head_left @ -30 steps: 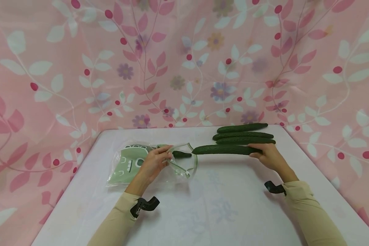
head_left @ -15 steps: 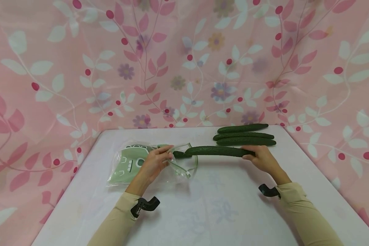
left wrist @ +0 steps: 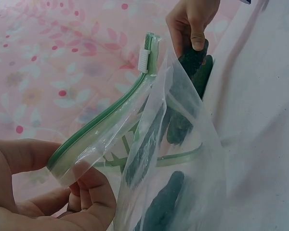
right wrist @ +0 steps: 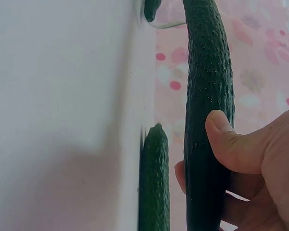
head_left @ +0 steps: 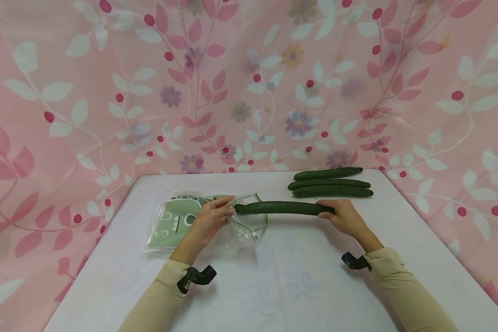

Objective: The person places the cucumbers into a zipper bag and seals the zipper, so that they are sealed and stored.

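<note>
My right hand (head_left: 343,216) grips a long dark green cucumber (head_left: 288,208) by its right end, thumb on one side and fingers on the other. The cucumber's far end reaches into the mouth of a clear zip bag (head_left: 159,237) printed with a green and white cartoon face. With thumb and fingers, my left hand (head_left: 209,221) pinches the bag's green-edged rim (left wrist: 103,122) and holds the mouth apart. Inside the bag lies another cucumber (left wrist: 163,202), seen through the plastic in the left wrist view. A white slider (left wrist: 143,61) sits on the zip.
Several cucumbers lie side by side at the back right, among them a rear one (head_left: 328,174) and a front one (head_left: 332,191). All rest on a white-covered table (head_left: 274,286). A pink floral curtain (head_left: 240,92) hangs behind it.
My right hand has moved left with the cucumber, and its tip has passed from the bag's mouth edge to inside the opening. My left hand keeps its pinch on the rim, almost still.
</note>
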Motion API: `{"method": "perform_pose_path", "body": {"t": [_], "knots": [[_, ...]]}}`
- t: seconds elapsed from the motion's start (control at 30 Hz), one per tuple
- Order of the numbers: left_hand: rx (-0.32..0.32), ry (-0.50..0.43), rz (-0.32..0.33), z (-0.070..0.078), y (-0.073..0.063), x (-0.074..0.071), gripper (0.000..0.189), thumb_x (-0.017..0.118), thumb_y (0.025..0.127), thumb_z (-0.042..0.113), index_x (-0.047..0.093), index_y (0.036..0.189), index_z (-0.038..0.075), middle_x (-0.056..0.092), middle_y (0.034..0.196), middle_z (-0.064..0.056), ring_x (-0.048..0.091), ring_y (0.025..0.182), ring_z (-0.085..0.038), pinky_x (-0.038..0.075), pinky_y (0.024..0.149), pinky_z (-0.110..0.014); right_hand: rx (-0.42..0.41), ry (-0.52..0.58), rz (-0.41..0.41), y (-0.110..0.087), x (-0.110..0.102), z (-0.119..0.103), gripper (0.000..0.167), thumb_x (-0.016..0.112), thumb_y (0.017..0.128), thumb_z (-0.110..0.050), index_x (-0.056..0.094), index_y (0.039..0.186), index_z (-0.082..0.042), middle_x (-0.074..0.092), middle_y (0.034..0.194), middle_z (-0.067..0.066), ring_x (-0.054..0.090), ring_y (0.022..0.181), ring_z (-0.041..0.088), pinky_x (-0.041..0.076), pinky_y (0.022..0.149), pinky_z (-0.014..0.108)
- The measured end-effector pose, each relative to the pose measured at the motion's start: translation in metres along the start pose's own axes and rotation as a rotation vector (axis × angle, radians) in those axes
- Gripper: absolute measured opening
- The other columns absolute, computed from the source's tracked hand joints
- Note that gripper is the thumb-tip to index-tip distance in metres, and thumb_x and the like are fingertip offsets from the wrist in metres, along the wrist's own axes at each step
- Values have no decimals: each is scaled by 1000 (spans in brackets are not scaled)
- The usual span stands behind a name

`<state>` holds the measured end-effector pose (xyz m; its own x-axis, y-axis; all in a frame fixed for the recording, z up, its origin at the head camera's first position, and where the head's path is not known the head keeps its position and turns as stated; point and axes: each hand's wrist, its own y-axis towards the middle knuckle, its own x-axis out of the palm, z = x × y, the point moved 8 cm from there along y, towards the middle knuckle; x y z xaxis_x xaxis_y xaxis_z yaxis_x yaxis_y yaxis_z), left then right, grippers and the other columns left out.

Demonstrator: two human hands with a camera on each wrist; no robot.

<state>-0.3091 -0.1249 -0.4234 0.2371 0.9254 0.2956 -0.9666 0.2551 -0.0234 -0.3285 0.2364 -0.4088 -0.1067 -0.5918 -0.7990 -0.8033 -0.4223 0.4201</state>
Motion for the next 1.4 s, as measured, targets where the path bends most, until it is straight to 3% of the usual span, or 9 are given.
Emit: {"method": "perform_pose_path", "body": {"t": [0.73,0.93,1.4], "knots": [[-16,10,1,1,-1,-2,50,55,106,1,42,153,-9,59,105,-6,59,89,-15,48,82,-30,-15,17,6,12,27,-22,33,84,87,-8,77,119,1,76,104,15,54,71,16,44,68,38],[-8,7,-4,1,-1,-2,51,55,105,2,42,153,-10,59,102,-5,58,89,-16,48,82,-31,-6,34,4,15,34,-28,34,83,87,-8,77,119,1,75,110,18,62,79,20,49,73,41],[3,2,-17,2,-1,0,52,56,105,3,40,153,-11,60,100,-5,58,90,-16,47,82,-31,-28,48,14,25,54,-46,30,83,88,-12,78,115,-1,76,105,14,69,83,24,53,75,45]]}}
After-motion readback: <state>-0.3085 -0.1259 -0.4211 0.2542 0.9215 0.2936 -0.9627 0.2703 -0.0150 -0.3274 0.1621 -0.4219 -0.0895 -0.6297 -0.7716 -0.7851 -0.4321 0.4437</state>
